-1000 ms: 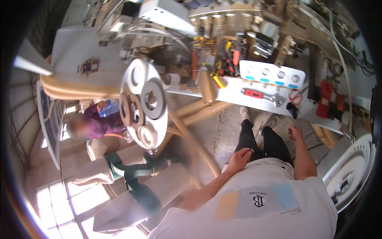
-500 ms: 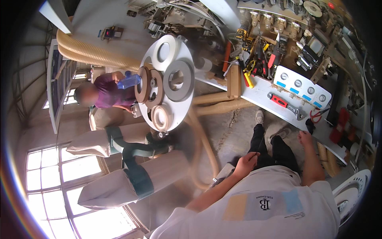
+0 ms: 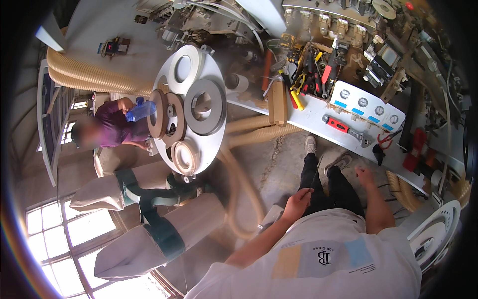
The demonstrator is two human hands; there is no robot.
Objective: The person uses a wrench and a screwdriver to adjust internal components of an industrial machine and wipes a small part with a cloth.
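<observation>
My left hand [image 3: 298,203] is closed in front of my dark trousers, pinching a thin dark rod [image 3: 314,178] that points up and away; its kind is too fine to make out. To the right, my right hand [image 3: 365,178] hangs with curled fingers just short of the workbench [image 3: 318,120]. Whatever it may hold is hidden. Nearest to it on the bench edge are red-handled pliers [image 3: 385,141] and a small black object [image 3: 379,156]. A red-handled adjustable wrench [image 3: 338,124] lies farther left, before a white panel with several gauges [image 3: 368,105].
Hand tools [image 3: 313,74] are heaped on the bench beside a cardboard strip [image 3: 278,103]. At left, a round white table [image 3: 210,149] carries ring-shaped rolls [image 3: 205,107]. Behind it a person [image 3: 112,124] holds a clear blue bottle [image 3: 141,110]. Ribbed hoses [image 3: 244,187] cross the floor.
The whole view has shifted, so most things appear farther left. My right hand has drawn back slightly from the bench edge. My left hand keeps its pinch on the thin rod.
</observation>
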